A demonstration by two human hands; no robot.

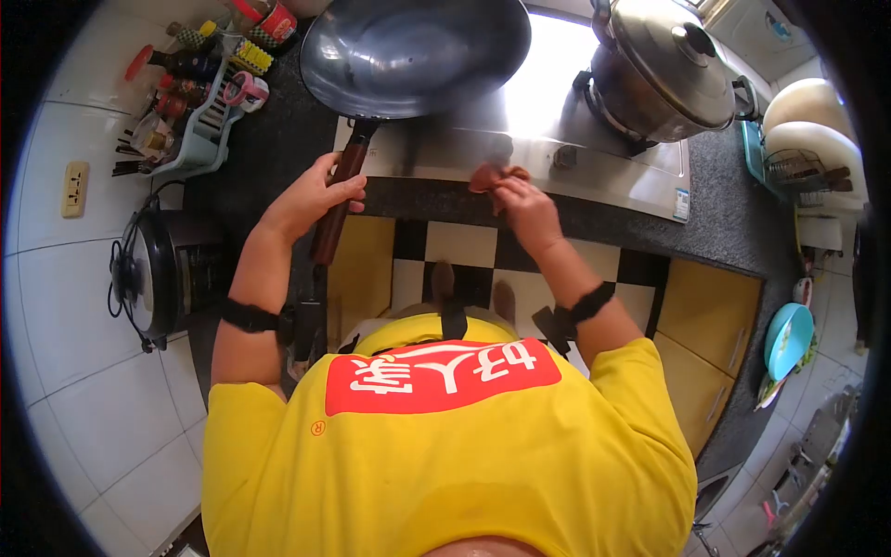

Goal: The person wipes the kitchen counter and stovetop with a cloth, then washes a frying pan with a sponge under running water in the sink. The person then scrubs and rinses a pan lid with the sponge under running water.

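My left hand [314, 198] is closed around the dark wooden handle [338, 204] of a black wok [418, 58]. The wok's inside faces up and looks bare; whether its base rests on the burner or hangs above it, I cannot tell. At the front edge of the gas stove [427, 148], my right hand [527, 206] pinches a crumpled reddish-brown cloth [488, 176]. The cloth is slightly blurred and lies close to the stove top, left of a control knob [563, 157].
A lidded steel pot [661, 70] stands on the right burner. Left are a rack [206, 130] of bottles and jars and an electric cooker [167, 269]. On the right are a dish rack [756, 153] with plates and a turquoise bowl [789, 339]. Yellow cabinets [701, 316] sit below.
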